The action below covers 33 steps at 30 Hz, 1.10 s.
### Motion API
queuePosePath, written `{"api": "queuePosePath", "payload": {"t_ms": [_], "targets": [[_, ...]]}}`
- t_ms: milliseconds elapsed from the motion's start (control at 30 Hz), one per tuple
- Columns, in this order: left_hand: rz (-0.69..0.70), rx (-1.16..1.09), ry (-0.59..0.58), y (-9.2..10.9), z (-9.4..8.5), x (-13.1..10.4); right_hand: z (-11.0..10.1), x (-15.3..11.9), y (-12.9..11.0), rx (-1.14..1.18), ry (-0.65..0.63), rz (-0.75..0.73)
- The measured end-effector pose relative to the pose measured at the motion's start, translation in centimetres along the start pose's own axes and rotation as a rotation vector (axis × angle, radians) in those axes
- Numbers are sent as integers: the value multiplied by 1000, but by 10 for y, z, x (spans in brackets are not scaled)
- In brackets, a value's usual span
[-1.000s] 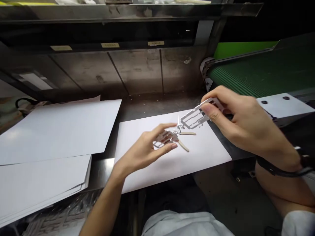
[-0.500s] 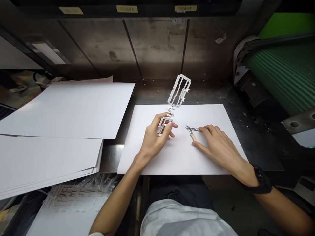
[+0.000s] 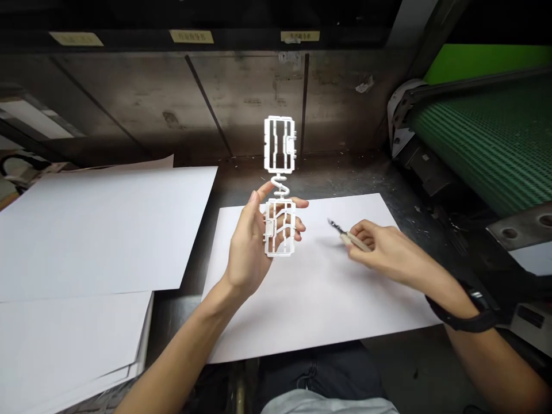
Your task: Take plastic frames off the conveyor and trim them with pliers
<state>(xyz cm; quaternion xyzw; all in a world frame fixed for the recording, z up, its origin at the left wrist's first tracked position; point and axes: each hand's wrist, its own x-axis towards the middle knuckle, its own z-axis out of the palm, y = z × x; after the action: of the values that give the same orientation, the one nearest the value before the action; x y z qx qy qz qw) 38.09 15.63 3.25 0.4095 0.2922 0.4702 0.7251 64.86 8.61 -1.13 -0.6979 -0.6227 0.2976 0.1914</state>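
A white plastic piece (image 3: 280, 187), two openwork rectangular frames joined by an S-shaped link, stands upright near the middle of the view. Behind its lower frame my left hand (image 3: 252, 241) holds it, with the fingers partly showing through the openings. To the right, my right hand (image 3: 377, 247) is closed around the pale handles of small metal-tipped nippers (image 3: 351, 238), whose tip points up and left. Under both hands lies a large white sheet (image 3: 319, 293) on the dark table.
White sheets (image 3: 107, 230) are stacked at the left. A green ribbed conveyor belt (image 3: 483, 132) stands at the right. Behind the dark table (image 3: 340, 172), with small scraps on it, rises a metal panel (image 3: 250, 103).
The white piece has turned upright and more face-on, its lower frame now largely visible. The nippers' handles have come together in my right hand. The camera view has shifted.
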Motion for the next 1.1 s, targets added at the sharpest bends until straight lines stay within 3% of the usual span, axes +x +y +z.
{"api": "queuePosePath", "payload": {"t_ms": [133, 233, 300, 400, 600, 933, 1100], "targets": [[-66, 5, -95, -7, -4, 12, -30, 16, 3, 701, -29, -122], [-76, 4, -137, -17, -7, 13, -40, 24, -11, 906, 85, -207], [-79, -19, -129, -22, -8, 11, -39, 29, -24, 900, 123, -192], [-108, -60, -84, -26, -9, 8, -26, 39, -38, 841, 83, -198], [-55, -49, 16, -28, -18, 14, 3, 54, -31, 946, -81, -204], [-87, -4, 79, -27, -18, 14, 2, 51, -31, 1007, -46, -156], [-127, -62, 42, -28, -19, 13, 6, 52, -31, 981, -27, -191]]}}
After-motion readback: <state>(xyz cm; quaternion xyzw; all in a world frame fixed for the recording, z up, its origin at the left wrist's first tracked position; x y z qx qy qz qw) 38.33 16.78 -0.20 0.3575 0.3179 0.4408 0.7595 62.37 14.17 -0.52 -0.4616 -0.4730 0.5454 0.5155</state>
